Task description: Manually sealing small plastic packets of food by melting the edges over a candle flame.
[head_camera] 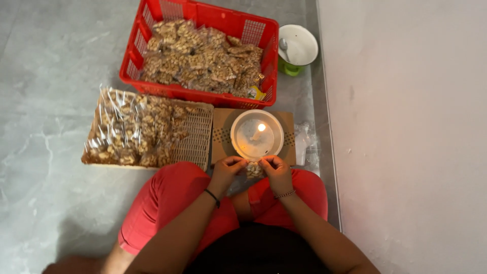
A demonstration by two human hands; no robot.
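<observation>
My left hand [228,169] and my right hand [275,170] together pinch the top of a small clear packet of nuts [253,169] just above my knees in red shorts. Right in front of the packet stands a white bowl [240,144] with a lit candle [258,132] upright in it. The bowl rests on a flat piece of brown cardboard [221,137]. Each hand grips one side of the packet's open edge, close to the bowl's near rim.
A red plastic crate [223,19] filled with sealed nut packets sits at the back. A beige flat basket [199,138] with several unsealed packets lies to the left. A white bowl with a spoon [299,44] stands by the white wall on the right. Grey floor surrounds me.
</observation>
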